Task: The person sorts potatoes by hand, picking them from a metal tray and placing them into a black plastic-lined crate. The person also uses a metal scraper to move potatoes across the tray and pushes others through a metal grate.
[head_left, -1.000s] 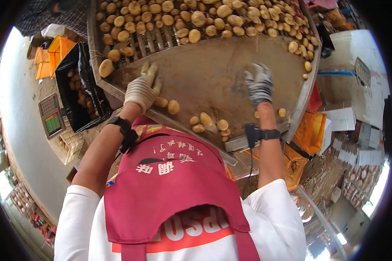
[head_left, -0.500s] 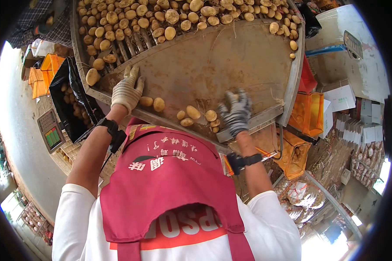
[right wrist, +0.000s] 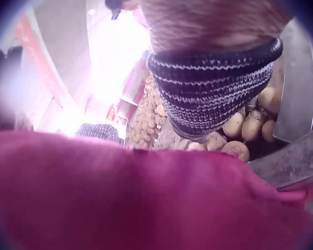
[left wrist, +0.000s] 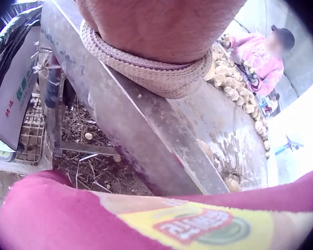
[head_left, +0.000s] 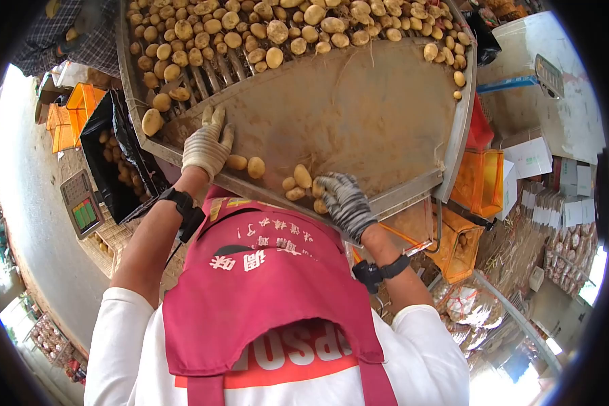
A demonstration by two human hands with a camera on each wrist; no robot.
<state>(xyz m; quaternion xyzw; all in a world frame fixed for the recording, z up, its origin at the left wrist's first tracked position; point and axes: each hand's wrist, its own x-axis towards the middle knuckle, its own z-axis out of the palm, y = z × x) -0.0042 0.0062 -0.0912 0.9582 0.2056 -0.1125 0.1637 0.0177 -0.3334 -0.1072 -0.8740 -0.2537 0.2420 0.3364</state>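
In the head view, the left hand (head_left: 208, 146), in a cream glove, rests with fingers extended on the metal tray (head_left: 358, 101) near its left rim, beside two potatoes (head_left: 256, 167). The right hand (head_left: 346, 201), in a dark striped glove, touches the right side of a small potato cluster (head_left: 302, 176) at the near edge; whether its fingers grip one is hidden. The right wrist view shows the striped cuff (right wrist: 214, 99) above several potatoes (right wrist: 253, 125). Only the cuff (left wrist: 151, 75) of the left glove shows in the left wrist view.
Many potatoes (head_left: 277, 31) cover the slatted far part. A black-lined crate (head_left: 95, 166) and a scale (head_left: 82, 204) stand left, orange crates (head_left: 477, 183) right. Another person (head_left: 68, 37) is at the upper left; one in pink (left wrist: 268, 57) shows in the left wrist view.
The right hand has come from the middle of the tray toward the near edge, reaching the potatoes there. These now sit closer together. The left hand stays at the left rim.
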